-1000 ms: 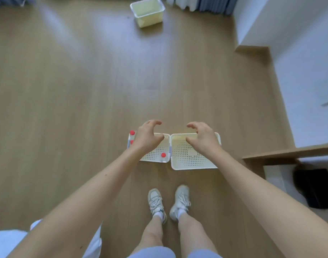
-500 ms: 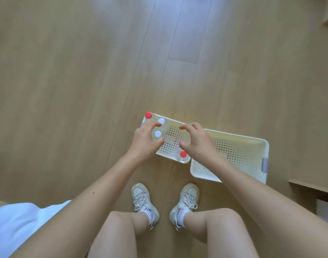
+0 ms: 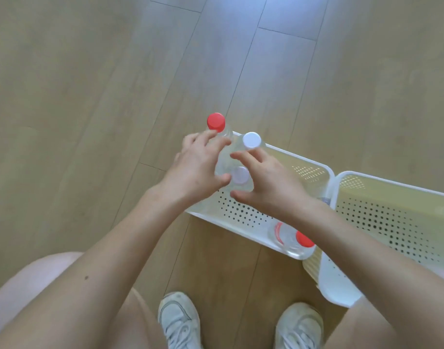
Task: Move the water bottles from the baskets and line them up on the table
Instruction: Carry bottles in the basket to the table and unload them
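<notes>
The left white perforated basket (image 3: 314,170) on the wooden floor holds several clear water bottles. A red-capped bottle (image 3: 216,121) stands in its far left corner, with a white-capped bottle (image 3: 251,140) beside it. Another white-capped bottle (image 3: 239,175) stands just nearer. A second red-capped bottle (image 3: 290,239) is in the near right corner, partly under my right forearm. My left hand (image 3: 198,167) reaches in, its fingertips at the far red-capped bottle's shoulder and its thumb by the nearer white cap. My right hand (image 3: 266,182) hovers with fingers spread around that nearer white cap.
A second white perforated basket (image 3: 341,285) touches the first on the right, and no bottles show in it. My feet in white trainers (image 3: 180,321) stand just in front of the baskets, with my knees bent low. Wooden floor surrounds everything; no table is in view.
I have crouched much closer, so the baskets look larger. Both hands have come down and together over the far left bottles; the right hand left the near red-capped bottle.
</notes>
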Demonstrator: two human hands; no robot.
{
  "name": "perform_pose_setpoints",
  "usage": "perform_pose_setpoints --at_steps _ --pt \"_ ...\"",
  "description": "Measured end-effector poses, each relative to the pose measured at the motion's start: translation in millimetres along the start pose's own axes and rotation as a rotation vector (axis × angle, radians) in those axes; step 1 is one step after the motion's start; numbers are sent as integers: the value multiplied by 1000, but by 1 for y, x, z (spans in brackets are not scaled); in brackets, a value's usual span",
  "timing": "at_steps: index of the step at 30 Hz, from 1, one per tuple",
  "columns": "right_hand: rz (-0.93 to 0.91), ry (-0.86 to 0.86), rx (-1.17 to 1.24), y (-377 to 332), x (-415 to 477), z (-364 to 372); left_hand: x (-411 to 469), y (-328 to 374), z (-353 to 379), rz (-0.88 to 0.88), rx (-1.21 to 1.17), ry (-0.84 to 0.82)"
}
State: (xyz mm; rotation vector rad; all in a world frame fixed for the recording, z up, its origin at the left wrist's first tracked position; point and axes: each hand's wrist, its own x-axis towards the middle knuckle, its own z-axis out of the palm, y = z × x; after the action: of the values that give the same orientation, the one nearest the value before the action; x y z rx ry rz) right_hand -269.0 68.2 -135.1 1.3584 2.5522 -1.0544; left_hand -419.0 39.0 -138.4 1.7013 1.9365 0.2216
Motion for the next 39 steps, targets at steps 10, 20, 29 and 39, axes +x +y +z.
perform_pose_setpoints --at_steps 10,20,29,39 --pt "-47 -88 -259 -7 10 3 16 3 0 71 214 -185" --pt "8 10 -51 -12 4 -12 7 4 -21 -11 114 -74" --pt "123 56 52 -91 -95 -156 -66 117 -179 -61 -77 -6" --pt "316 370 139 -223 -277 -373 -188 294 -393 135 -71 -64"
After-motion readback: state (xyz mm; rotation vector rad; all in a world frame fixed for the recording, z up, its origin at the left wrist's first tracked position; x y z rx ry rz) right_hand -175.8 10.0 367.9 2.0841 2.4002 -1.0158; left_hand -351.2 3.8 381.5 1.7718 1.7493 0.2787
